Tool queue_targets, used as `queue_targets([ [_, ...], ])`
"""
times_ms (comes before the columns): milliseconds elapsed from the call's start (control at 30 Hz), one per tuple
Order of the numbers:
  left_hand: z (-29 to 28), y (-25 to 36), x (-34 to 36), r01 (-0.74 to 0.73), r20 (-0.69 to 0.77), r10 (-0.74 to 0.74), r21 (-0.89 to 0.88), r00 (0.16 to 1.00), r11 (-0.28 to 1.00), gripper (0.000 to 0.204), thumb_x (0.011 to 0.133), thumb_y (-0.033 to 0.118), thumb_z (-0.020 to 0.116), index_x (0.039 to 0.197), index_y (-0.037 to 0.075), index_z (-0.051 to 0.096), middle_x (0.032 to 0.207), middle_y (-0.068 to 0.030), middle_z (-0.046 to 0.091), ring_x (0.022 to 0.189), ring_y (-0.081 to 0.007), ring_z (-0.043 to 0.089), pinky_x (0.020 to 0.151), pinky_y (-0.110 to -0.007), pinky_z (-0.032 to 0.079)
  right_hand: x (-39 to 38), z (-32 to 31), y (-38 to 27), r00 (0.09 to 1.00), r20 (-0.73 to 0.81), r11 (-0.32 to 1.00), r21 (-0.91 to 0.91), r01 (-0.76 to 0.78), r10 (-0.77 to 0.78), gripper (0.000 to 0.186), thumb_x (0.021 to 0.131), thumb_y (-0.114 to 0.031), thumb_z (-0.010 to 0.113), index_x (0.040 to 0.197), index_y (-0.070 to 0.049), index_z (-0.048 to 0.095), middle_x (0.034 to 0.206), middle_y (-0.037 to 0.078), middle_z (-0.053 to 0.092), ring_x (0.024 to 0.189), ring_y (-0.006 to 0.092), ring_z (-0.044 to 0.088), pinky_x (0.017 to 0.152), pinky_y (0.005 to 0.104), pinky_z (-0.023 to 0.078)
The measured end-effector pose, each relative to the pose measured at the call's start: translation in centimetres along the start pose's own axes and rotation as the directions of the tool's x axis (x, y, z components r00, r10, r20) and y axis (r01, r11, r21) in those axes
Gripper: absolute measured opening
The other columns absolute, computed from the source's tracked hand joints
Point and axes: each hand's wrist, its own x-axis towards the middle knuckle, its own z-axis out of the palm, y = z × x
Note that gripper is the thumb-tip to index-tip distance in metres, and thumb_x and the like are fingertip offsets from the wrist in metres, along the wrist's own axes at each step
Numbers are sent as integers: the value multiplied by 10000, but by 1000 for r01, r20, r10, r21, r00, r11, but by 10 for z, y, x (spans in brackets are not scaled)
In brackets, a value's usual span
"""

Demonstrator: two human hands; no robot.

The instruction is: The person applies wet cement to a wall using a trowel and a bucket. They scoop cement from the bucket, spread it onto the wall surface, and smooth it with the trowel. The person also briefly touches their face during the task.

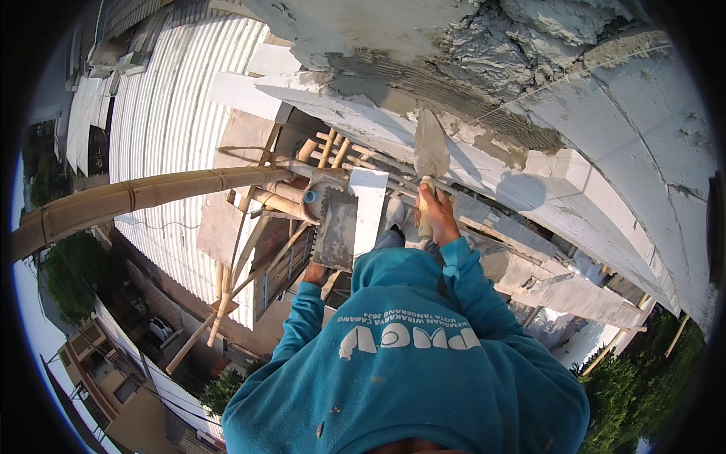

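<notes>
My right hand [439,217] is wrapped round the pale handle of a pointed trowel [432,144]. The trowel's grey, mortar-smeared blade points up toward the wall [522,189]. Down at the left, my left hand [314,274] is at the lower corner of a notched trowel [335,231], a flat grey plate with teeth along its left edge. That hand grips the notched trowel, though most of its fingers are hidden behind the plate. A white slab-like piece [369,204] is just right of the plate.
Wet, ridged mortar [484,98] covers part of the wall top, with a string [582,79] stretched above. A thick bamboo pole [151,193] crosses the left side. Bamboo scaffolding [333,151] and planks [544,284] lie below, high over a corrugated roof [166,106].
</notes>
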Motion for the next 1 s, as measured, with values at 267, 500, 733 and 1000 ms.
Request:
queue_targets([
  [267,-8,-6,-2,1,-80,4,65,997,998,528,856,204,618,1344,41,502,1380,-168,498,1299,-329,432,1076,-375,349,36,36,29,967,213,983,-83,162,-141,279,934,-305,614,986,-82,456,674,21,504,461,124,522,379,306,470],
  [500,-17,-8,-36,221,-5,-223,-142,975,965,658,781,177,702,1379,49,457,1438,-158,432,1337,-324,382,1111,-375,302,157,51,54,943,295,851,-446,278,-153,521,904,-492,587,1073,-13,471,695,60,553,483,138,543,428,312,484],
  [733,3,-11,-66,224,-76,-233,-106,969,969,630,797,159,683,1376,47,462,1418,-162,460,1309,-335,420,1078,-368,349,86,8,94,972,236,809,-567,156,-22,460,922,-417,565,1146,-26,472,671,88,568,512,189,586,482,358,500],
  [1000,13,-25,-28,177,-91,-203,-230,975,957,599,799,136,680,1351,26,474,1365,-174,506,1252,-339,479,1034,-379,394,84,100,0,961,217,732,-624,272,-173,465,930,-336,540,1186,28,405,722,146,600,524,234,618,463,390,510],
])
